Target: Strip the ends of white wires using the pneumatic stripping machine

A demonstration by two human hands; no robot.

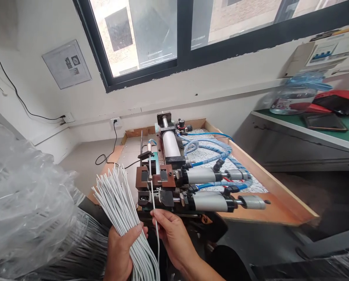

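Note:
My left hand [123, 248] is closed around a thick bundle of white cables [115, 195], whose cut ends fan out up and to the left. Between the thumb and fingers of my right hand [171, 232] is a single white cable [154, 199]. Its upper end reaches up into the jaws of a pneumatic machine [155, 175], between the brown blocks; the very tip is hard to make out. Two silver air cylinders [209, 202] lie sideways to the right of the jaws, and a third cylinder [170, 142] stands behind them.
A wooden tray [268, 179] with low walls surrounds the machine, with blue air hoses [212, 152] looping inside. Clear plastic sheeting [24, 203] covers more cables at the left. On the right, a green-topped shelf [348, 128] carries a plastic bottle [294, 93] and a dark phone-like slab [325, 121].

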